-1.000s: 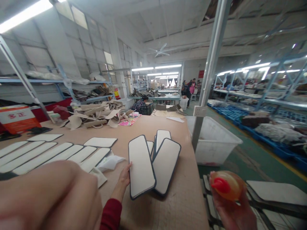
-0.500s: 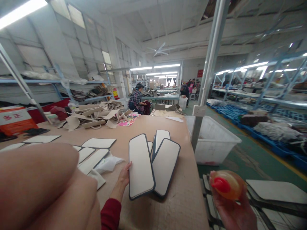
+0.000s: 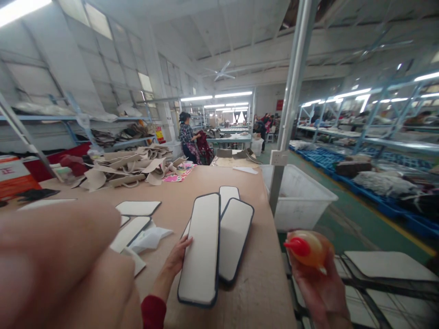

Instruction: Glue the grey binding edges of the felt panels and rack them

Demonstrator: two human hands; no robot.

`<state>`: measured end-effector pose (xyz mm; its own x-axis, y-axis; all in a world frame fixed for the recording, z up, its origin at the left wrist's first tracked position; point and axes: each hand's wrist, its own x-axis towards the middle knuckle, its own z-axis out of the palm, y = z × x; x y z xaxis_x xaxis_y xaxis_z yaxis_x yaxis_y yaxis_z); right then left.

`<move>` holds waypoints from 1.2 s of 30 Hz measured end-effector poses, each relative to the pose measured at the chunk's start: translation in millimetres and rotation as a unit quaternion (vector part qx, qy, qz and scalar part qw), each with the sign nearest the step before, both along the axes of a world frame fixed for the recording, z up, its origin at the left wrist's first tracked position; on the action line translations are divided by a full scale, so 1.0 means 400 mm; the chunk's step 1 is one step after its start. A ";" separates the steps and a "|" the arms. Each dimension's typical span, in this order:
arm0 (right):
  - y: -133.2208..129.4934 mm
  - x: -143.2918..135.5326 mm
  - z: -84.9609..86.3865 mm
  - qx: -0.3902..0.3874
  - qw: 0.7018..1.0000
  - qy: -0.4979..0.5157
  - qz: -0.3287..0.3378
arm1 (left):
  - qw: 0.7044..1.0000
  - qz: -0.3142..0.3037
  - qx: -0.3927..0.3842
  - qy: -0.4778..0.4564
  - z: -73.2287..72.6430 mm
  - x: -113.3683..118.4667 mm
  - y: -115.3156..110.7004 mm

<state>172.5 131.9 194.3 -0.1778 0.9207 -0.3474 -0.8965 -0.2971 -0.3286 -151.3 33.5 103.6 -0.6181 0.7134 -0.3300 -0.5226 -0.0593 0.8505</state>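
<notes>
My left hand (image 3: pixel 177 257) grips the left edge of a white rounded panel with a dark rim (image 3: pixel 200 249), tilted up off the table. Under and beside it, other panels of the same kind (image 3: pixel 235 235) lie fanned out on the brown tabletop (image 3: pixel 252 292). In my right hand (image 3: pixel 313 285), at the table's right side, is a squeeze bottle (image 3: pixel 317 249) of amber liquid, its red nozzle pointing left. The fingers wrap round the bottle. A large blurred shape (image 3: pixel 68 265) close to the camera covers the lower left; I cannot tell what it is.
More white panels (image 3: pixel 139 208) and a crumpled white sheet (image 3: pixel 151 237) lie left. Behind them is a heap of beige scraps (image 3: pixel 137 167). A metal post (image 3: pixel 283 137) and white bin (image 3: pixel 305 196) stand right, above stacked panels (image 3: pixel 387 265). A person (image 3: pixel 188 139) works farther back.
My left hand has drawn the held panel nearer and turned it to lean rightward. The bottle has moved left in view, its nozzle now pointing more sideways. The person behind has straightened up.
</notes>
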 end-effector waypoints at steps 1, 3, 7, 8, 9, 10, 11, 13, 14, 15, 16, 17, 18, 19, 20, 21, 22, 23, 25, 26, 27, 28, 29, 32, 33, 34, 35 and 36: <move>0.005 -0.007 -0.002 0.017 1.000 -0.001 0.002 | 1.000 -0.011 -0.004 -0.003 0.005 0.009 0.000; 0.011 -0.022 0.000 0.045 0.999 -0.004 0.010 | 0.999 -0.037 -0.005 -0.005 0.017 0.027 -0.001; 0.003 -0.049 0.028 0.050 0.998 0.009 0.030 | 0.999 -0.036 0.016 0.010 0.055 0.066 -0.002; -0.002 -0.055 0.038 0.049 0.998 0.013 0.035 | 0.999 -0.033 0.021 0.013 0.068 0.076 -0.003; -0.007 -0.060 0.049 0.049 0.998 0.016 0.040 | 0.999 -0.031 0.028 0.018 0.081 0.087 -0.004; -0.013 -0.064 0.059 0.052 0.997 0.017 0.045 | 0.999 -0.032 0.037 0.024 0.096 0.099 -0.004; -0.018 -0.068 0.067 0.055 0.997 0.017 0.048 | 0.998 -0.034 0.048 0.031 0.110 0.111 -0.005; -0.027 -0.072 0.080 0.055 0.997 0.018 0.051 | 0.995 -0.039 0.072 0.049 0.135 0.135 -0.008; -0.030 -0.072 0.083 0.051 0.997 0.021 0.055 | 0.994 -0.042 0.084 0.053 0.144 0.147 -0.009; -0.034 -0.072 0.083 0.046 0.997 0.025 0.061 | 0.993 -0.045 0.094 0.053 0.151 0.158 -0.011; -0.037 -0.070 0.082 0.041 0.996 0.029 0.069 | 0.993 -0.044 0.102 0.048 0.153 0.168 -0.012; -0.041 -0.069 0.080 0.038 0.996 0.032 0.077 | 0.992 -0.043 0.108 0.039 0.153 0.178 -0.014; -0.044 -0.067 0.076 0.039 0.995 0.034 0.084 | 0.992 -0.043 0.112 0.027 0.149 0.187 -0.015; -0.047 -0.065 0.072 0.042 0.995 0.036 0.088 | 0.992 -0.045 0.116 0.015 0.143 0.195 -0.016; -0.051 -0.062 0.067 0.046 0.994 0.036 0.090 | 0.991 -0.052 0.120 0.004 0.135 0.202 -0.017; -0.054 -0.059 0.063 0.051 0.994 0.036 0.091 | 0.990 -0.060 0.124 -0.005 0.125 0.209 -0.017; -0.057 -0.056 0.059 0.056 0.994 0.036 0.092 | 0.989 -0.069 0.127 -0.013 0.115 0.215 -0.017; -0.059 -0.052 0.056 0.060 0.993 0.035 0.091 | 0.989 -0.075 0.129 -0.022 0.105 0.221 -0.016; -0.061 -0.041 0.051 0.061 0.994 0.030 0.083 | 0.988 -0.079 0.124 -0.039 0.084 0.231 -0.016; -0.060 -0.034 0.048 0.058 0.995 0.027 0.076 | 0.989 -0.078 0.115 -0.048 0.073 0.236 -0.016; -0.060 -0.026 0.046 0.052 0.996 0.025 0.068 | 0.991 -0.075 0.100 -0.055 0.063 0.240 -0.017; -0.059 -0.018 0.044 0.049 0.997 0.022 0.063 | 0.992 -0.071 0.083 -0.062 0.053 0.244 -0.018; -0.058 -0.010 0.042 0.050 0.997 0.020 0.061 | 0.993 -0.066 0.066 -0.068 0.044 0.247 -0.019; -0.056 0.016 0.039 0.076 0.996 0.009 0.051 | 0.995 -0.043 0.027 -0.090 0.024 0.255 -0.021; -0.056 0.024 0.038 0.085 0.995 0.004 0.043 | 0.994 -0.035 0.023 -0.097 0.021 0.257 -0.020; -0.057 0.031 0.039 0.089 0.995 -0.001 0.034 | 0.994 -0.029 0.021 -0.101 0.020 0.259 -0.020; -0.059 0.039 0.039 0.090 0.996 -0.005 0.025 | 0.994 -0.025 0.022 -0.103 0.021 0.260 -0.019; -0.060 0.045 0.040 0.091 0.996 -0.008 0.019 | 0.994 -0.022 0.023 -0.103 0.024 0.262 -0.019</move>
